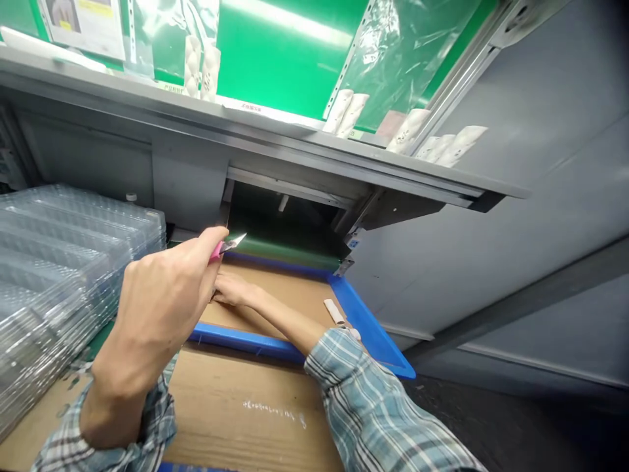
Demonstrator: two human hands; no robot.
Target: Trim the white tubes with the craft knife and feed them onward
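Observation:
My left hand (162,308) is raised in front of me, closed on a pink-handled utility knife (227,246) whose bare blade points right. My right hand (230,288) reaches forward into a blue tray (366,321) and rests on the brown cardboard sheet (295,295) that lines it. Its fingers are mostly hidden behind my left hand. A small white stick-like piece (335,312) lies in the tray near my right forearm. Both sleeves are plaid.
A tall stack of clear plastic blister trays (59,262) stands at the left. Brown cardboard (246,406) covers the bench in front. A grey shelf (295,151) overhangs, with white paper rolls (201,65) and a green board. A grey wall lies to the right.

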